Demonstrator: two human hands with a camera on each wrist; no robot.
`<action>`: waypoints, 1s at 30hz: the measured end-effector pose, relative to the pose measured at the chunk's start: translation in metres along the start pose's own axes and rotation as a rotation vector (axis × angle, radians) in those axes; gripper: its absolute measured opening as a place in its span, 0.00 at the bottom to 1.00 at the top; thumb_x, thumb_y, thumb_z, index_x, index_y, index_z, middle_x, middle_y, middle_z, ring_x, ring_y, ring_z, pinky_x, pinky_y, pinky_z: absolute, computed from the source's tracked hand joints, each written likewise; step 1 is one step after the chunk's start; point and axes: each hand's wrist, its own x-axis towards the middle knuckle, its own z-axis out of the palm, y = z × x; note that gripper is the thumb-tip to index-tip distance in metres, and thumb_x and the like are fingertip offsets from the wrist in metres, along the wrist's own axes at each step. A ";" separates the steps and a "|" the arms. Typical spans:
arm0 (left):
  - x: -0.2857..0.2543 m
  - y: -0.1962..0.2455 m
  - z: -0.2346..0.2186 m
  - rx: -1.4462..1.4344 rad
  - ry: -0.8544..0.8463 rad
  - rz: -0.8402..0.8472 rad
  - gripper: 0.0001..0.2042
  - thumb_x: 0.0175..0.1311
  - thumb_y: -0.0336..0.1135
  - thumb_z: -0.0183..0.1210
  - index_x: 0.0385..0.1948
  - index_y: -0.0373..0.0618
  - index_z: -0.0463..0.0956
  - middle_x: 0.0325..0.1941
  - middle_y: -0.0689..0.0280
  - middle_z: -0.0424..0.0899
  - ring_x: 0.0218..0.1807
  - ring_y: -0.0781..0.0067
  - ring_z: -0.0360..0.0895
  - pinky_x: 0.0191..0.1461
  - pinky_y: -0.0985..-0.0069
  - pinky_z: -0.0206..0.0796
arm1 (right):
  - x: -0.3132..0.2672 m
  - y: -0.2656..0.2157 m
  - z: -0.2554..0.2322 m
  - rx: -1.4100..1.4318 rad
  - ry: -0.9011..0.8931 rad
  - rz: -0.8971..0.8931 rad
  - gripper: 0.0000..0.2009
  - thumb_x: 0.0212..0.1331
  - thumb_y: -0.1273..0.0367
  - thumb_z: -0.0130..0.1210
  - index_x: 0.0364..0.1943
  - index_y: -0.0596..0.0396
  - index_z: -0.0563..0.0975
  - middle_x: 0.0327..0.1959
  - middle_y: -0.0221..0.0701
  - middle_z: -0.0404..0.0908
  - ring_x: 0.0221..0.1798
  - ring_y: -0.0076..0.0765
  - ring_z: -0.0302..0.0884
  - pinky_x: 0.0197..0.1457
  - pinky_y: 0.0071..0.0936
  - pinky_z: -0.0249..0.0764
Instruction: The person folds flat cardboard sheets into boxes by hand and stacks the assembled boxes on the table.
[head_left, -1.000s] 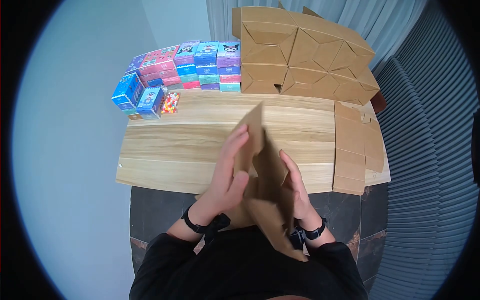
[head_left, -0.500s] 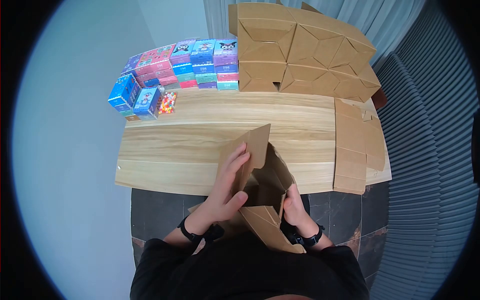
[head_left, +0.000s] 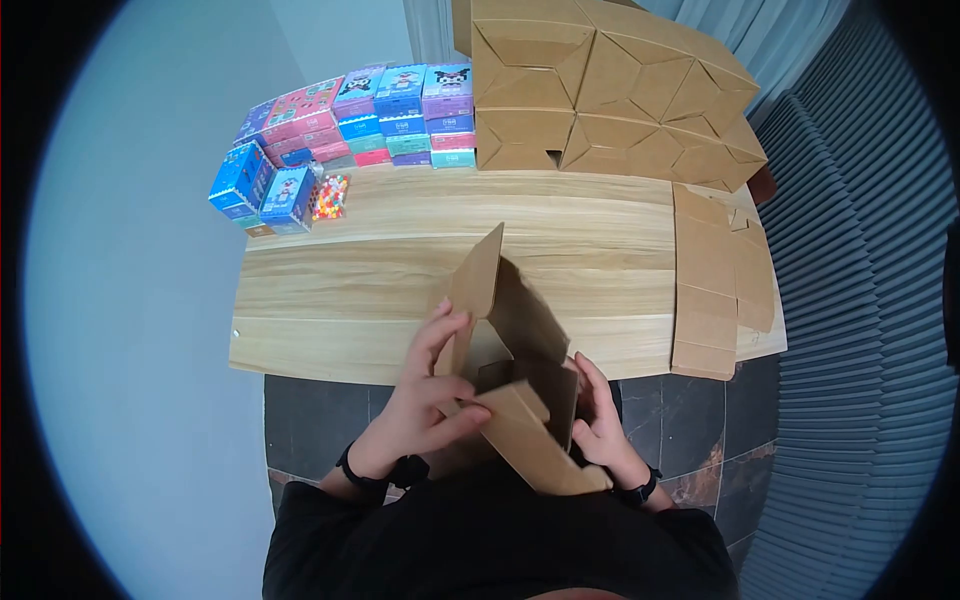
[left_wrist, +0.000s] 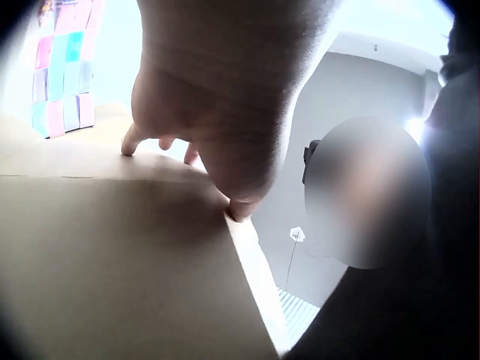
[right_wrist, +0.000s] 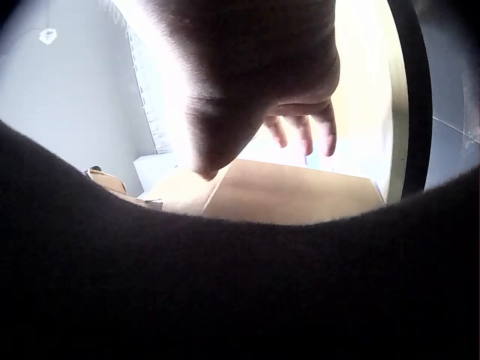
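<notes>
A brown cardboard box (head_left: pixel 535 440) with its top flaps raised is held at the table's front edge, close to the person's body. Its dark inside shows between the flaps. My left hand (head_left: pixel 415 400) is at the left side, pinching the corner of the near flap between thumb and forefinger while other fingers rest on the left wall. In the left wrist view the thumb sits at an edge of the box (left_wrist: pixel 112 255). Along the right wall lies my right hand (head_left: pixel 600 425), fingers extended, thumb apart from them; the right wrist view shows those fingers (right_wrist: pixel 304 135) beside the cardboard.
Folded brown cartons (head_left: pixel 620 100) are stacked at the back right of the wooden table (head_left: pixel 340 290). Flattened cardboard (head_left: pixel 705 290) lies on the right. Colourful small boxes (head_left: pixel 400 110) stand in stacks at the back left, beside a bag of coloured beads (head_left: pixel 330 197).
The left hand has moved from the left flap down to the near flap's corner, which is now raised. The right hand has loosened from the right edge, its fingers straighter.
</notes>
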 end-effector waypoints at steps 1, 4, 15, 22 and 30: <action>-0.003 -0.003 0.002 -0.105 0.092 -0.021 0.12 0.59 0.37 0.65 0.24 0.42 0.72 0.74 0.47 0.51 0.78 0.38 0.40 0.76 0.44 0.41 | -0.002 0.001 -0.001 0.036 -0.026 0.012 0.47 0.64 0.49 0.56 0.74 0.61 0.41 0.76 0.50 0.48 0.78 0.49 0.47 0.76 0.43 0.47; 0.001 -0.003 0.006 -0.251 0.260 -0.001 0.10 0.58 0.29 0.64 0.23 0.40 0.70 0.72 0.48 0.52 0.78 0.40 0.41 0.77 0.52 0.40 | -0.001 0.003 -0.004 0.038 -0.067 -0.026 0.51 0.61 0.46 0.57 0.74 0.61 0.39 0.77 0.49 0.42 0.79 0.49 0.41 0.77 0.43 0.43; 0.086 0.055 -0.031 -0.219 0.344 0.308 0.12 0.64 0.34 0.59 0.24 0.39 0.67 0.70 0.47 0.52 0.77 0.46 0.45 0.76 0.48 0.42 | 0.052 -0.076 -0.012 -0.274 0.002 -0.109 0.48 0.61 0.56 0.60 0.74 0.63 0.41 0.73 0.43 0.52 0.75 0.38 0.51 0.75 0.36 0.51; 0.135 0.070 -0.048 -0.019 0.586 0.507 0.13 0.65 0.40 0.58 0.24 0.44 0.70 0.65 0.51 0.62 0.70 0.54 0.57 0.72 0.55 0.46 | 0.098 -0.104 -0.015 -0.187 0.379 -0.265 0.47 0.61 0.56 0.60 0.74 0.62 0.42 0.74 0.44 0.52 0.76 0.39 0.50 0.75 0.37 0.52; 0.058 0.005 -0.011 0.061 0.667 0.403 0.12 0.63 0.31 0.58 0.22 0.41 0.66 0.64 0.52 0.58 0.71 0.53 0.56 0.73 0.48 0.52 | 0.069 -0.091 0.005 -0.120 0.273 -0.312 0.54 0.57 0.38 0.55 0.75 0.58 0.40 0.76 0.49 0.48 0.77 0.50 0.48 0.75 0.43 0.51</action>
